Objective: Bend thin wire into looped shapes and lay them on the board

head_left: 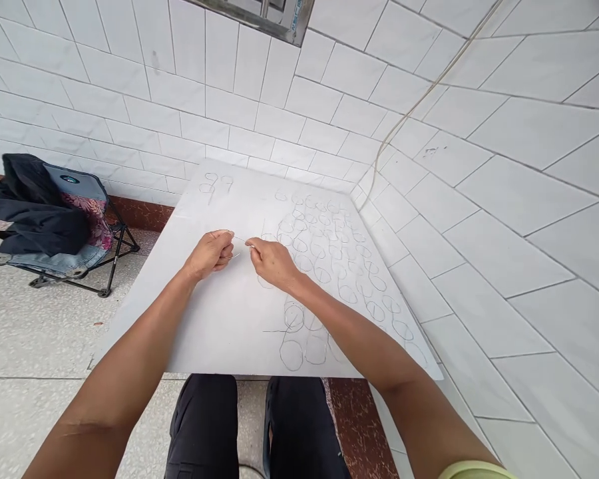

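Note:
A thin wire (240, 240) is stretched between my two hands above the white tabletop (214, 332). My left hand (212, 254) is closed on it, and a short wire end sticks out below the fingers. My right hand (271, 261) pinches the wire's other side between thumb and finger. Many thin wire rings (322, 274) lie in rows on the right half of the table, some partly hidden under my right arm. A few more wire loops (212, 179) lie near the far left corner. A straight bit of wire (275, 330) rests near the front.
White tiled walls (479, 166) border the table at the back and right. A folding chair (87, 226) with dark clothing (44, 213) on it stands at left on the speckled floor. A cable (404, 116) hangs down the corner. My knees are at the table's front edge.

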Available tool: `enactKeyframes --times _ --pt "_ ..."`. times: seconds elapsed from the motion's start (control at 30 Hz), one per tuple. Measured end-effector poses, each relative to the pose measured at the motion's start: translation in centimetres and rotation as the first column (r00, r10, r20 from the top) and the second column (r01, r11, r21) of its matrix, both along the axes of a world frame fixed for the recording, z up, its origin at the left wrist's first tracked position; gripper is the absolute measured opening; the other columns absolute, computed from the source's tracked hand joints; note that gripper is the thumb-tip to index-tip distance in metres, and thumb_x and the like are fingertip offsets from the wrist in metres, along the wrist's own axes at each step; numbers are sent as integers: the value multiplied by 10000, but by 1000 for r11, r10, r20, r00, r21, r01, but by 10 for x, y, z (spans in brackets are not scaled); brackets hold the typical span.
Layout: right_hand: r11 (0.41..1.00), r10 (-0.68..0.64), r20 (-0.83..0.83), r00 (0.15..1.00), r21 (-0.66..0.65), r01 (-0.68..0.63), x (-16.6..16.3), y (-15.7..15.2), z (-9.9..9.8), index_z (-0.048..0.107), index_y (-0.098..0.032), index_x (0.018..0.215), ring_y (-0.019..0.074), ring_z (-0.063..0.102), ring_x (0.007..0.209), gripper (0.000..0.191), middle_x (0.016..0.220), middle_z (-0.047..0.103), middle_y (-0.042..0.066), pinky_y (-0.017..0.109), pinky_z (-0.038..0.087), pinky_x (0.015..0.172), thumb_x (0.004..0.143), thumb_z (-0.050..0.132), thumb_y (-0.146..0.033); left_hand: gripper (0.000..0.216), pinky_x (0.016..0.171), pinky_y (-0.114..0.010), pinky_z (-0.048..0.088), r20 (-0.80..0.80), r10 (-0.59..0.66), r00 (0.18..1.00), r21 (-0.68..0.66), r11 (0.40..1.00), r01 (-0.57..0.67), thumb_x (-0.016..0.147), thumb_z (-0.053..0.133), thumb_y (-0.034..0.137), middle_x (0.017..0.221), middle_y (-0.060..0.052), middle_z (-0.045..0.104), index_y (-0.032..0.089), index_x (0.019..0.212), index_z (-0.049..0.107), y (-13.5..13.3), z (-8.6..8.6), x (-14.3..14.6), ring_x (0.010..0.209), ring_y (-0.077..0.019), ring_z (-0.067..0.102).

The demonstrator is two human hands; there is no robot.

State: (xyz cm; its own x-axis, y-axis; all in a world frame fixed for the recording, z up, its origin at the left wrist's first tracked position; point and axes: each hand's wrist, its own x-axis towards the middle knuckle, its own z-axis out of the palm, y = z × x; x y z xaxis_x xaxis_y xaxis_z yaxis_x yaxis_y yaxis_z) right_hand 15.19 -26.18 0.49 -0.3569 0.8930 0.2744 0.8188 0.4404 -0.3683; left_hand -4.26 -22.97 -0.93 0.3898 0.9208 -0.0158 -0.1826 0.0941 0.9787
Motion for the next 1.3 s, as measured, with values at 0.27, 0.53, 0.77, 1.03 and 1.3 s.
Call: enactKeyframes --times 0.27,0.53,0.77,1.03,1.3 --pt "974 -209 -298 932 -144 172 -15 -18 -6 642 -206 1130 157 540 573 275 642 565 -26 261 386 579 976 414 -213 420 379 -211 194 29 1 1000 45 999 -2 908 626 611 714 15 512 191 927 617 1 -2 4 444 -56 319" --pt "943 -330 -421 845 -195 270 -19 -30 -15 660 -218 1110 142 532 546 286 668 594 -24 247 414 546 951 423 -231 412 405 -231 216 86 54 995 155 986 -67 885 668 576 677 13 536 173 963 704 -5 -3 17 444 -64 335" --pt "960 -278 -429 859 -153 235 -16 -43 -21 678 -232 1043 135 508 560 264 632 528 -41 236 408 559 935 437 -228 367 423 -220 212 116 34 993 111 993 -47 894 688 530 636 35 473 164 885 677 -2 -10 25 445 -50 322" --pt "920 -385 -555 737 -293 260 3 -45 -30 660 -218 1099 130 537 530 278 647 588 -33 239 444 533 943 434 -259 527 462 -216 433 -185 212 960 451 886 -109 978 511 606 1155 -107 632 250 1363 565 -13 -2 24 751 -143 642" --pt "906 -415 -658 628 -360 221 21 -34 -33 669 -222 1060 137 515 489 236 611 594 -33 255 456 500 924 482 -269 407 618 -295 553 -529 430 731 804 531 270 974 577 436 1545 -103 479 315 1356 645 -19 -12 14 1095 -249 639"
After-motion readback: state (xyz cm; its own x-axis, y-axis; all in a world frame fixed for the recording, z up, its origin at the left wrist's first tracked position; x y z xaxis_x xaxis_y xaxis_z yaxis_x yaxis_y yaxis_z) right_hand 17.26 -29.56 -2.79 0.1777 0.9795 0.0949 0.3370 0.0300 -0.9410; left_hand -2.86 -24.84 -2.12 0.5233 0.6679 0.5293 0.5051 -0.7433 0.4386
